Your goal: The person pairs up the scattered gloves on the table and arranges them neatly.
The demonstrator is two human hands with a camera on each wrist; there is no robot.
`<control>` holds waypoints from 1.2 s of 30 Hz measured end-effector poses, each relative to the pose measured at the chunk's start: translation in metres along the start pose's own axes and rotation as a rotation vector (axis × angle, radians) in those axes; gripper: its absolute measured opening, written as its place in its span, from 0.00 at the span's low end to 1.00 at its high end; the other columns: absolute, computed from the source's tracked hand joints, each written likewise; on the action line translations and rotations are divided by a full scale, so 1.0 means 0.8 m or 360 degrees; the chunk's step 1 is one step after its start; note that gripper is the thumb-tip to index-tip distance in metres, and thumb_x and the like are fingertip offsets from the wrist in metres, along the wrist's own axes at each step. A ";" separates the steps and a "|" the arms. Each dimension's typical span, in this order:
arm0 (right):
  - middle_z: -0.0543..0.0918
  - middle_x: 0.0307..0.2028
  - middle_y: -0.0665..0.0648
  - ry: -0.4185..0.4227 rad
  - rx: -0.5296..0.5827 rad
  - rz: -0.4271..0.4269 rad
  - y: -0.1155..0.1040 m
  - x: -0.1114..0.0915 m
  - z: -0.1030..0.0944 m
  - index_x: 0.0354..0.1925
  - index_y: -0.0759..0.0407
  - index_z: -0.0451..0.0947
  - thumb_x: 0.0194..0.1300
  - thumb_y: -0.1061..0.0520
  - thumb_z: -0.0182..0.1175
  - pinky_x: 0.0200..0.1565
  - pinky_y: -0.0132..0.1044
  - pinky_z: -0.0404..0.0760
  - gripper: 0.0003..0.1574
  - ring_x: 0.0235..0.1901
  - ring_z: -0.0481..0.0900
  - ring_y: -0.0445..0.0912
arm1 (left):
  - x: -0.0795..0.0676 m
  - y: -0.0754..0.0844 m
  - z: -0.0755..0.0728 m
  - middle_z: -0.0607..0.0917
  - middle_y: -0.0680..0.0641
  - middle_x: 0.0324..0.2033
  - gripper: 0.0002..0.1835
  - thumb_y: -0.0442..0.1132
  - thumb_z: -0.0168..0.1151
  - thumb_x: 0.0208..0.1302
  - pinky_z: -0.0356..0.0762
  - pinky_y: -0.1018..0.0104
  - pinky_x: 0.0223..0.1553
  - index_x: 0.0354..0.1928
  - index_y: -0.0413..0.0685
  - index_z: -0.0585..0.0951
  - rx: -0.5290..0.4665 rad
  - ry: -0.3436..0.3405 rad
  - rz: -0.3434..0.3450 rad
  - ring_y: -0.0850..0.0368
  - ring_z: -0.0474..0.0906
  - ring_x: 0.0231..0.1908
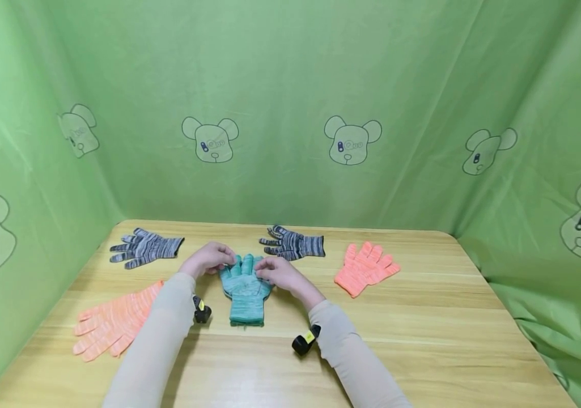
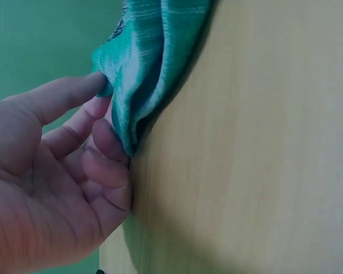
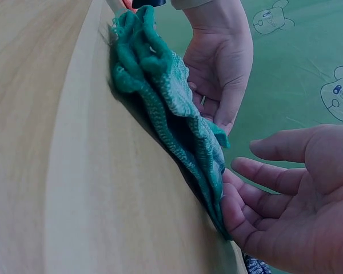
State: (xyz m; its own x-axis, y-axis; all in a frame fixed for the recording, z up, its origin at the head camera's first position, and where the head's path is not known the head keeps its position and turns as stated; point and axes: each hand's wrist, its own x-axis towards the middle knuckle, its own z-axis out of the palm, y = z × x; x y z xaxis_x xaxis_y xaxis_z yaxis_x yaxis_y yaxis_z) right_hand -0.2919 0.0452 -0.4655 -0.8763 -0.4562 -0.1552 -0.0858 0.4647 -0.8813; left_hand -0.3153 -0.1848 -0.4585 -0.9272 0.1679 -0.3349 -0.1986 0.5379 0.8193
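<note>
A pair of green knit gloves (image 1: 247, 294) lies in the middle of the table, one on top of the other, cuffs toward me. The two layers show at the cuffs (image 3: 138, 54) in the right wrist view. My left hand (image 1: 211, 259) is at their upper left, its thumb and index finger pinching a glove fingertip (image 2: 104, 85). On the other side, my right hand (image 1: 284, 274) touches the edge of the gloves with bent, relaxed fingers. Its thumb (image 3: 280, 145) stands apart from the fabric.
Two dark grey striped gloves lie at the back, one at left (image 1: 147, 248) and one behind the green pair (image 1: 294, 243). An orange glove (image 1: 367, 268) lies at right; another orange glove (image 1: 117, 323) is partly under my left sleeve. Green curtains (image 1: 290, 187) surround the wooden table (image 1: 423, 340).
</note>
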 end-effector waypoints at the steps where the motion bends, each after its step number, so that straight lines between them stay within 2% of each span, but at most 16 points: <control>1: 0.83 0.46 0.58 0.0001 0.0001 0.0000 0.000 0.000 0.000 0.52 0.61 0.79 0.69 0.57 0.57 0.38 0.32 0.78 0.16 0.37 0.75 0.43 | 0.000 0.001 0.001 0.75 0.54 0.23 0.12 0.38 0.62 0.64 0.64 0.72 0.21 0.48 0.42 0.82 0.0014 0.0005 0.0003 0.62 0.67 0.22; 6: 0.82 0.45 0.58 0.0009 0.0002 0.0004 -0.001 -0.001 0.001 0.51 0.61 0.79 0.68 0.57 0.57 0.37 0.32 0.78 0.15 0.38 0.76 0.44 | 0.002 0.001 0.003 0.71 0.55 0.17 0.16 0.37 0.63 0.62 0.61 0.72 0.18 0.52 0.42 0.82 0.0073 0.0019 -0.0005 0.64 0.62 0.18; 10: 0.82 0.43 0.58 0.0013 -0.0004 -0.0002 -0.001 -0.002 0.002 0.50 0.62 0.79 0.68 0.58 0.57 0.34 0.31 0.76 0.15 0.36 0.75 0.45 | 0.002 -0.001 0.004 0.72 0.55 0.16 0.16 0.37 0.63 0.61 0.62 0.73 0.19 0.51 0.41 0.83 0.0081 0.0027 -0.0007 0.64 0.62 0.18; 17: 0.82 0.42 0.57 0.0006 -0.0007 0.0001 0.000 -0.003 0.001 0.50 0.62 0.80 0.68 0.58 0.58 0.32 0.31 0.76 0.15 0.33 0.74 0.43 | -0.002 -0.005 0.001 0.72 0.54 0.17 0.09 0.37 0.60 0.63 0.66 0.73 0.21 0.40 0.40 0.84 0.0060 0.0106 -0.0011 0.63 0.65 0.19; 22: 0.82 0.42 0.57 -0.0017 -0.0015 0.0006 0.000 -0.003 0.001 0.51 0.62 0.79 0.69 0.58 0.57 0.30 0.32 0.75 0.15 0.31 0.73 0.44 | -0.003 -0.005 0.001 0.66 0.55 0.13 0.05 0.37 0.62 0.60 0.64 0.72 0.18 0.31 0.42 0.82 0.0060 0.0172 -0.0058 0.62 0.60 0.15; 31: 0.82 0.42 0.57 -0.0028 -0.0019 -0.0003 0.001 -0.001 0.001 0.51 0.62 0.79 0.69 0.58 0.56 0.31 0.31 0.75 0.15 0.32 0.74 0.44 | -0.008 -0.003 0.000 0.65 0.56 0.11 0.11 0.37 0.65 0.58 0.61 0.70 0.17 0.41 0.40 0.85 0.0100 0.0191 -0.0084 0.62 0.57 0.13; 36: 0.82 0.43 0.58 -0.0030 -0.0019 -0.0005 0.002 -0.001 0.000 0.52 0.62 0.79 0.69 0.58 0.56 0.31 0.31 0.76 0.15 0.32 0.74 0.43 | -0.013 -0.007 -0.009 0.65 0.56 0.11 0.07 0.38 0.65 0.59 0.59 0.71 0.17 0.34 0.41 0.84 0.0012 0.0147 -0.0086 0.63 0.57 0.14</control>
State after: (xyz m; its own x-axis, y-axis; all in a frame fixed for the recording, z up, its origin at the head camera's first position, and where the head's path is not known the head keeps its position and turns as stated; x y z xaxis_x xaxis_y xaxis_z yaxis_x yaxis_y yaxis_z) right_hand -0.2915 0.0463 -0.4666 -0.8670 -0.4718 -0.1607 -0.0945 0.4723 -0.8763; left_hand -0.3067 -0.1951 -0.4562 -0.9405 0.0619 -0.3340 -0.2470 0.5504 0.7975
